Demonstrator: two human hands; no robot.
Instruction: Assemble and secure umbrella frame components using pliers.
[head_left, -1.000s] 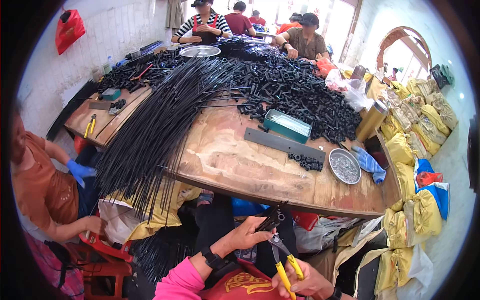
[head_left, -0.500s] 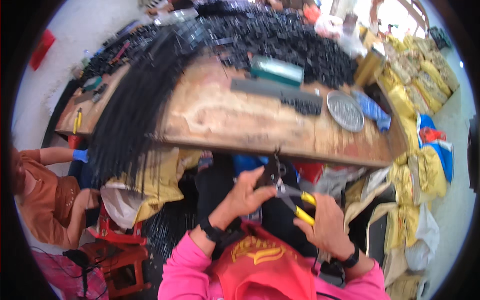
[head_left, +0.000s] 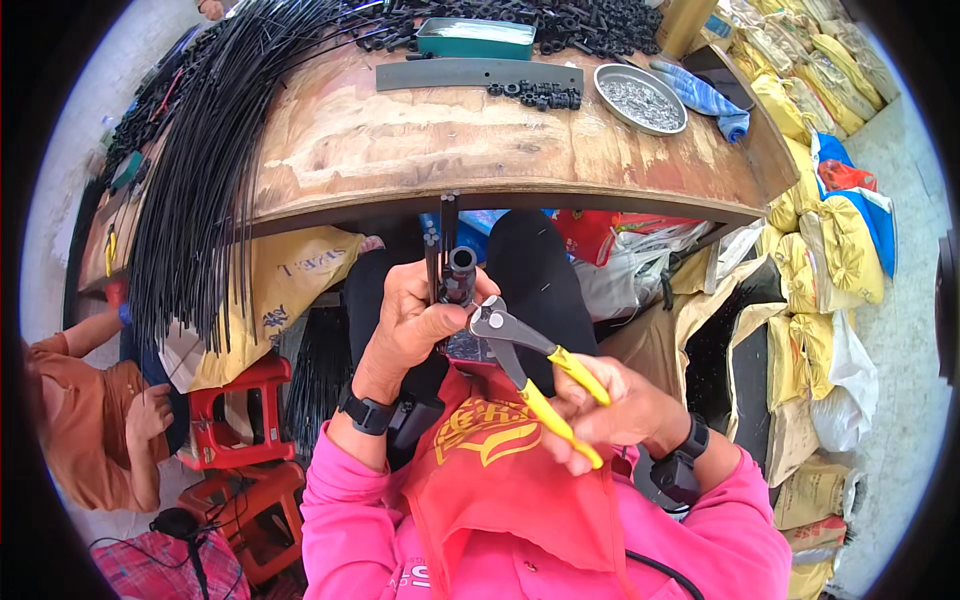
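Evidently, the black tube [head_left: 460, 277] is just short of the tabletop [head_left: 420, 145], open end toward me, with the fingers of the left hand [head_left: 412, 318] clasping it and some thin rods [head_left: 433, 262]; I judge it light, stiff and perhaps slick, best gripped by its sides below the rim. The fingers of the right hand [head_left: 622, 402] curl round the yellow-handled pincers [head_left: 528, 337], whose head sits close beside the left hand. Long strips [head_left: 200, 170] overhang the tabletop at left, its front edge limits forward reach, and a metal dish [head_left: 642, 100] lies farther right.
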